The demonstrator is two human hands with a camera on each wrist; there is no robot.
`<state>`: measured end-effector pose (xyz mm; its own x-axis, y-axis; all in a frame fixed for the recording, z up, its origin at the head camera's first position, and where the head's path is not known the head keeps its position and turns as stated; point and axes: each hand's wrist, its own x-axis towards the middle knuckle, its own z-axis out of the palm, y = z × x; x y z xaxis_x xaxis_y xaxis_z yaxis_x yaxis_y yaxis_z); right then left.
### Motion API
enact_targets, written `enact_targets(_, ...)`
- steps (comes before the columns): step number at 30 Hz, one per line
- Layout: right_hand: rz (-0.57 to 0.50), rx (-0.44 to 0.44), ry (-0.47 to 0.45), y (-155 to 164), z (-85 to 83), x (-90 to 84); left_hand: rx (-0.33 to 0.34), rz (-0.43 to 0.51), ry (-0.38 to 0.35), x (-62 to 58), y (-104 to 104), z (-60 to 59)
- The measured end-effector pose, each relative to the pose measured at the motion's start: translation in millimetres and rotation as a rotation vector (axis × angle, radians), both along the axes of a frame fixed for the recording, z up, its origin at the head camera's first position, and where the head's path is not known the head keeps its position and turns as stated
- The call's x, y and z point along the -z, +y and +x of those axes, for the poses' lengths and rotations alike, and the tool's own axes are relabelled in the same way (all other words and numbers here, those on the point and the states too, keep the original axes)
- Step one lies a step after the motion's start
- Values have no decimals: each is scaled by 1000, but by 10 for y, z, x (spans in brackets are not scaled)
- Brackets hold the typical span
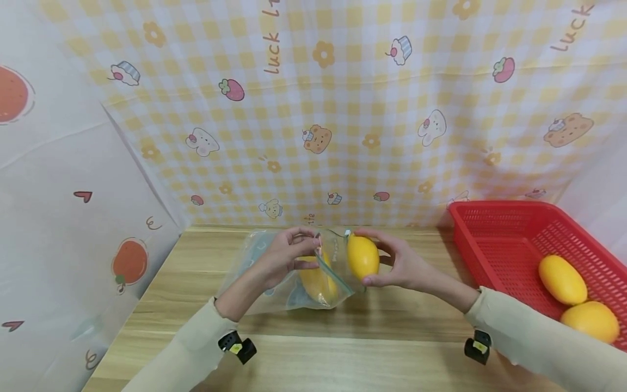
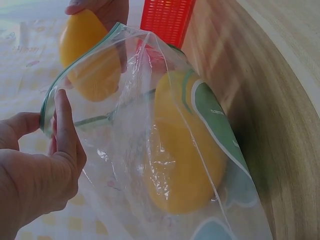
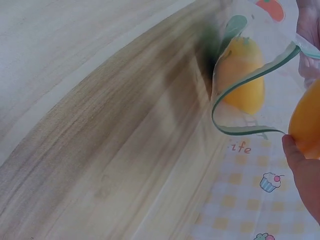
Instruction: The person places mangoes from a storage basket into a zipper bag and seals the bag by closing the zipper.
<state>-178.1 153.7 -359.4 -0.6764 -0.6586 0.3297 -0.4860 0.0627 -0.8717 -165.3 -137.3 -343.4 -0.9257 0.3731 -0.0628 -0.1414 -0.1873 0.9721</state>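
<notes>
A clear zip bag (image 1: pixel 252 253) with a green seal strip lies on the table, its mouth gaping to the right. Inside it is one yellow mango (image 2: pixel 182 150), seen through the plastic. My left hand (image 1: pixel 286 256) pinches the bag's rim between thumb and fingers. At the mouth, my right hand (image 1: pixel 399 261) grips another mango (image 1: pixel 363 257), thumb below and fingers above. In the right wrist view, this held mango (image 3: pixel 307 122) is cut off by the frame edge, close beside the green seal strip (image 3: pixel 245 132).
A red plastic basket (image 1: pixel 504 206) stands at the right, with a mango (image 1: pixel 563 280) and a second mango (image 1: pixel 591 322) in it. The wooden table (image 1: pixel 392 359) meets a checked cloth backdrop (image 1: pixel 274 120) behind. A white printed sheet (image 1: pixel 59 218) hangs at the left.
</notes>
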Motion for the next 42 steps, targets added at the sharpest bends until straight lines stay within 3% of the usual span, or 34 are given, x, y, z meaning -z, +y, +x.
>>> enact_targets(20, 46, -21, 108, -54, 42, -93, -25, 9, -25, -13, 29, -18)
enact_targets(32, 128, -43, 250, -114, 24, -131, -22, -2, -27, -15, 35, -16)
enact_targets(42, 199, -70, 453, -148, -53, -150, -2, 8, -21, -28, 24, -6)
